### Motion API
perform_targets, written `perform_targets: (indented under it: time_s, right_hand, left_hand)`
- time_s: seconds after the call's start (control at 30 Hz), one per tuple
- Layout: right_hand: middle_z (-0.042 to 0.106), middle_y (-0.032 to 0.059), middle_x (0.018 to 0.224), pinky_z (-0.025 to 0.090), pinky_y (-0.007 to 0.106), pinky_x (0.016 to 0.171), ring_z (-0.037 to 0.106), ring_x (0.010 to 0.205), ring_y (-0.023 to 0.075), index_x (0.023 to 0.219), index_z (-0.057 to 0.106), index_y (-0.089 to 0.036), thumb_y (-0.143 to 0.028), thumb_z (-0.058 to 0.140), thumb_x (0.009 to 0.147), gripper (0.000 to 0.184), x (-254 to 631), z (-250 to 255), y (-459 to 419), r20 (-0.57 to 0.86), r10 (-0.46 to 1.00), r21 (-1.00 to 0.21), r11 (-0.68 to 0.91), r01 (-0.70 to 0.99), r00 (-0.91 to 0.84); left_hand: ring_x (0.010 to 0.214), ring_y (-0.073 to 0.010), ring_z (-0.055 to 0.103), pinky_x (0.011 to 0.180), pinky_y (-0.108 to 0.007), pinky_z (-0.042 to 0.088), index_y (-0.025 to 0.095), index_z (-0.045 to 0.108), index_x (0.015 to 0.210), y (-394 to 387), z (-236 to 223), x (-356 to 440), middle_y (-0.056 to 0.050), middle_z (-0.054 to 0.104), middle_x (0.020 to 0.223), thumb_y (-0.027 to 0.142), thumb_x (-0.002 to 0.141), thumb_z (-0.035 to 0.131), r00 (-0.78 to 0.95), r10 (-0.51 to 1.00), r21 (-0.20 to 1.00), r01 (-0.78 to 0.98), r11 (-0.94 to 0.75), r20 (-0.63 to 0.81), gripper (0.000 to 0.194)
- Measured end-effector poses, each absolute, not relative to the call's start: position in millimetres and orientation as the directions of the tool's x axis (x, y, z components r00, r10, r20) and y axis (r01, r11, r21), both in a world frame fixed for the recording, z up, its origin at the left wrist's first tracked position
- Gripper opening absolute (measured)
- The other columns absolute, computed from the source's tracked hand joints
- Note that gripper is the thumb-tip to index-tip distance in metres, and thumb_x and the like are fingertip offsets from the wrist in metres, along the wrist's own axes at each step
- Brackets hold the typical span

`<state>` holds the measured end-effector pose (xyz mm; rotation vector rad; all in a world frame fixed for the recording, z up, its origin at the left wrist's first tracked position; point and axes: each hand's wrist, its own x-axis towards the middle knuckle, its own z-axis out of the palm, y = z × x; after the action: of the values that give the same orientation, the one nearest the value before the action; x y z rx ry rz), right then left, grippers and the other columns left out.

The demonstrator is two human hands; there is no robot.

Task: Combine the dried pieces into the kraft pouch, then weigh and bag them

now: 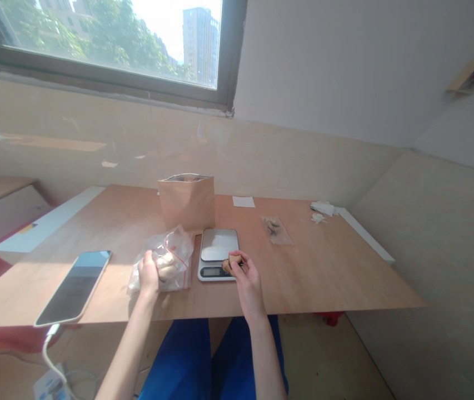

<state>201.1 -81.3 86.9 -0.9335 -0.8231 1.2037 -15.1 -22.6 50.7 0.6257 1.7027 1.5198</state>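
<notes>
No writing can be read: the display point(211, 271) of the digital kitchen scale point(219, 247) is too small and dim to show any digits, and the red marks on the plastic zip bag point(166, 262) are too blurred to make out.

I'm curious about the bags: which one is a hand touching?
The clear zip bag under the left hand; the brown paper bag and flat clear bag are untouched.

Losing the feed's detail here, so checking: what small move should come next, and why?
Probably lower the brown lump onto the digital scale's platform: the right hand holds it just by the scale's front edge, and the platform looks bare. The left hand is busy at the clear zip bag.
</notes>
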Motion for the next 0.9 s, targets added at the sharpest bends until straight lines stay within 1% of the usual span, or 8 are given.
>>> perform_targets:
  time_s: [0.07,0.3,0.43,0.5,0.57,0.67,0.73,0.9]
  right_hand:
    - [0.062,0.0043,0.103,0.047,0.03,0.088,0.06,0.093,0.0155,0.098,0.061,-0.019,-0.035,0.067,0.075,0.029,197,85,-81,0.021,0.985,-0.914,0.089,-0.395,0.172]
    - [0.061,0.0018,0.09,0.049,0.029,0.078,0.06,0.078,0.0131,0.094,0.06,-0.018,-0.031,0.066,0.073,0.026,164,94,-63,0.054,0.989,-0.91,0.106,-0.401,0.139]
    - [0.06,0.0038,0.091,0.049,0.028,0.074,0.057,0.077,0.0126,0.095,0.057,-0.017,-0.031,0.062,0.075,0.025,143,127,-14,0.279,0.915,-0.902,0.354,-0.246,0.291]
    - [0.057,0.0048,0.095,0.048,0.028,0.079,0.055,0.084,0.0128,0.098,0.054,-0.018,-0.029,0.058,0.079,0.022,136,150,19,0.433,0.786,-0.843,0.526,-0.11,0.441]
    - [0.054,0.0049,0.098,0.047,0.027,0.082,0.054,0.087,0.0123,0.098,0.053,-0.019,-0.025,0.054,0.082,0.018,130,172,53,0.589,0.654,-0.757,0.653,0.041,0.475]
    - [0.051,0.0044,0.098,0.046,0.026,0.083,0.053,0.09,0.0124,0.1,0.05,-0.02,-0.02,0.049,0.085,0.015,121,197,99,0.785,0.529,-0.602,0.774,0.197,0.322]
    - [0.05,0.0049,0.098,0.046,0.026,0.082,0.052,0.092,0.0133,0.099,0.049,-0.02,-0.015,0.046,0.085,0.015,115,204,123,0.855,0.491,-0.519,0.814,0.263,0.166]
    - [0.052,0.0045,0.095,0.044,0.026,0.082,0.053,0.087,0.0143,0.093,0.051,-0.019,-0.006,0.046,0.078,0.02,106,193,152,0.798,0.584,-0.485,0.77,0.415,-0.149]
  left_hand:
    - [0.065,-0.0211,0.051,0.069,-0.033,0.042,0.022,0.045,0.057,-22,44,-19,-0.002,0.047,0.053,0.031,0.082,0.041,-0.624,0.756,0.974,-0.032,0.226,-0.196,0.026]
    - [0.061,-0.0171,0.045,0.066,-0.029,0.038,0.021,0.044,0.054,-25,29,-18,0.0,0.048,0.056,0.028,0.084,0.038,-0.594,0.801,0.954,0.187,0.232,-0.079,0.031]
    - [0.054,-0.0169,0.041,0.058,-0.03,0.034,0.023,0.038,0.05,-21,26,-17,0.0,0.044,0.05,0.028,0.085,0.034,-0.622,0.781,0.94,0.235,0.249,-0.051,0.035]
    - [0.052,-0.0166,0.04,0.057,-0.03,0.033,0.024,0.035,0.049,-20,25,-17,0.0,0.041,0.048,0.028,0.084,0.034,-0.627,0.778,0.937,0.249,0.247,-0.039,0.036]
    - [0.051,-0.0164,0.039,0.056,-0.03,0.032,0.025,0.034,0.048,-20,25,-17,0.001,0.04,0.046,0.029,0.083,0.035,-0.624,0.781,0.936,0.257,0.239,-0.028,0.036]
    - [0.05,-0.0163,0.039,0.055,-0.029,0.032,0.024,0.034,0.047,-21,25,-17,0.001,0.039,0.045,0.03,0.083,0.034,-0.621,0.783,0.938,0.262,0.227,-0.016,0.036]
    - [0.051,-0.016,0.04,0.054,-0.029,0.033,0.024,0.035,0.048,-21,24,-17,0.001,0.04,0.046,0.03,0.082,0.034,-0.619,0.785,0.94,0.261,0.22,-0.012,0.035]
    - [0.051,-0.0157,0.043,0.054,-0.028,0.034,0.023,0.039,0.05,-20,23,-17,0.0,0.046,0.049,0.032,0.082,0.033,-0.595,0.803,0.946,0.246,0.212,-0.026,0.033]
